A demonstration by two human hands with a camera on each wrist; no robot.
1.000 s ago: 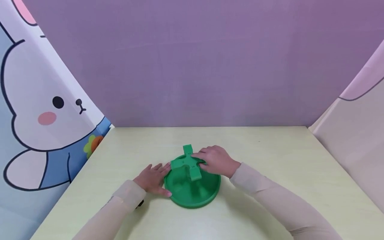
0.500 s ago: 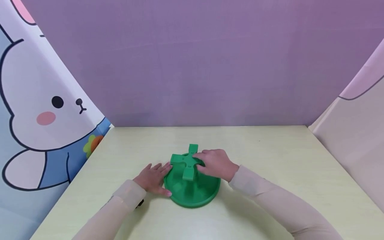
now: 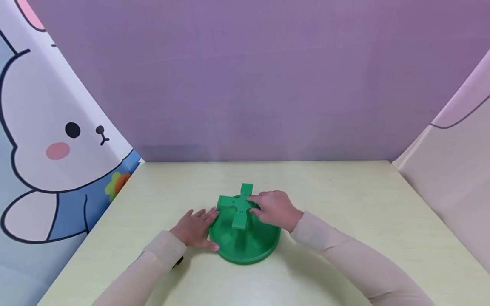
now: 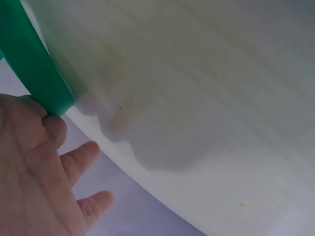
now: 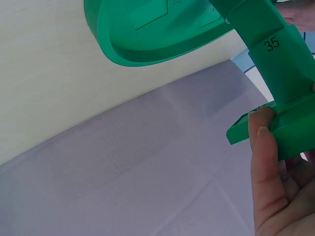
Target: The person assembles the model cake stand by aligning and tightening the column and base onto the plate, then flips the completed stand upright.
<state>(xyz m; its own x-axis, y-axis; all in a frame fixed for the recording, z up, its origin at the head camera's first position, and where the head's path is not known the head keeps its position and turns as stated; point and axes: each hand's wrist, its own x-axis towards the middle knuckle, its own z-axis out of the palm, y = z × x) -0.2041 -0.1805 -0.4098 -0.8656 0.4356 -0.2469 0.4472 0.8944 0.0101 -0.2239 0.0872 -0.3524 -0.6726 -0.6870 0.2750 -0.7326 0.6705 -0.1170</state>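
Observation:
A green stand with a round, raised-rim base (image 3: 245, 253) is on the table in the head view. Above the base a post carries a cross-shaped top (image 3: 241, 204) with small dark marks on its arms. In the right wrist view the post (image 5: 270, 54) bears the number 35. My right hand (image 3: 276, 208) grips the right arm of the cross, its fingers curled round it. My left hand (image 3: 195, 229) lies at the left of the base, fingers spread, with fingertips touching the rim (image 4: 37, 64). The right arm of the cross is mostly hidden under my right hand.
The pale wooden table (image 3: 337, 191) surrounds the stand. A plain purple cloth (image 3: 268, 85) rises behind its far edge. A cloth with a cartoon rabbit (image 3: 57, 127) hangs at the left, and a pale cloth (image 3: 455, 170) at the right.
Since a second ago my right hand has turned the cross top a little: its near arm went left and its far arm right. My left hand and the base stayed put.

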